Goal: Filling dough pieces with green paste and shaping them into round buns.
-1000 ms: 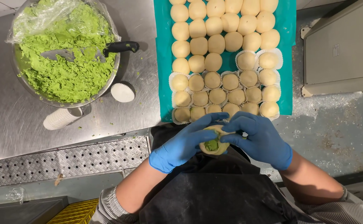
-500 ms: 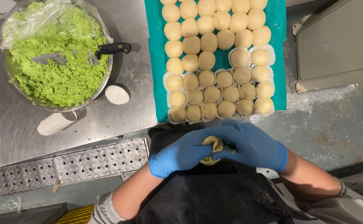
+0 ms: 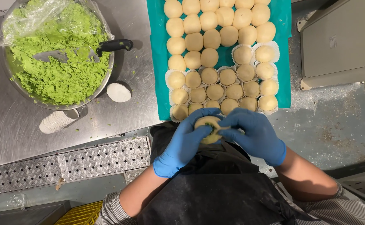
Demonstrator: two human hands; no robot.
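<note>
Both my hands wear blue gloves and meet over my black apron, just below the tray's near edge. My left hand (image 3: 182,143) cups a pale dough ball (image 3: 207,129) with a little green filling showing at its top. My right hand (image 3: 255,135) pinches the dough's edge with thumb and fingers. Ahead lies a teal tray (image 3: 157,62) packed with several pale dough balls (image 3: 209,56); those in the near rows sit in white paper cups.
A steel bowl (image 3: 105,81) of green paste with a black-handled scraper (image 3: 86,50) stands at the left on the metal counter. Two stacks of white paper cups (image 3: 119,91) lie beside it. A grey machine (image 3: 341,41) is at the right. A perforated metal ledge (image 3: 65,164) runs below the counter.
The green filling was openly visible in the dough a second ago; now the dough is almost closed around it. My hands stay in front of the apron, fingers shifting around the ball.
</note>
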